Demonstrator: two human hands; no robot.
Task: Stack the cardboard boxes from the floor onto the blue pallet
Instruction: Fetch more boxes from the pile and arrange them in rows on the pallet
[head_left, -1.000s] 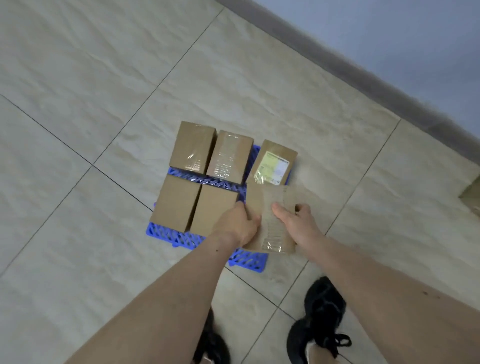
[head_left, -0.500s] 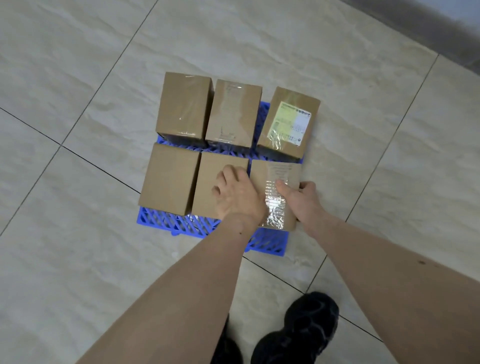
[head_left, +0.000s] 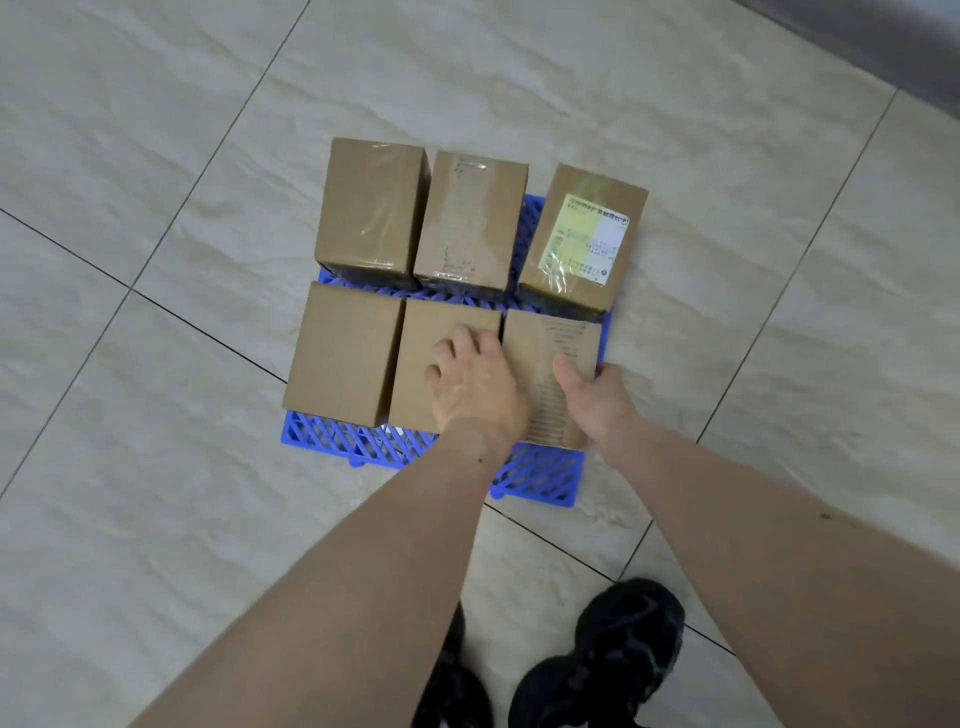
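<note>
Several cardboard boxes stand in two rows of three on the blue pallet (head_left: 540, 475). The taped front right box (head_left: 535, 343) sits on the pallet against the plain front middle box (head_left: 423, 343). My right hand (head_left: 597, 405) grips the taped box's right side, with its thumb on the top. My left hand (head_left: 475, 384) lies across the top of the front middle box, its fingers reaching the seam between the two boxes. A plain front left box (head_left: 340, 353) completes that row.
The back row holds two taped boxes (head_left: 371, 208) (head_left: 470, 218) and a box with a yellow-white label (head_left: 584, 239). Pale floor tiles (head_left: 156, 156) surround the pallet. My black shoes (head_left: 613, 654) stand just in front of it. A dark skirting board (head_left: 883, 41) runs across the top right.
The taped box has come down from my hands into the front right spot on the pallet. My left hand has shifted from the box's left side onto the box tops.
</note>
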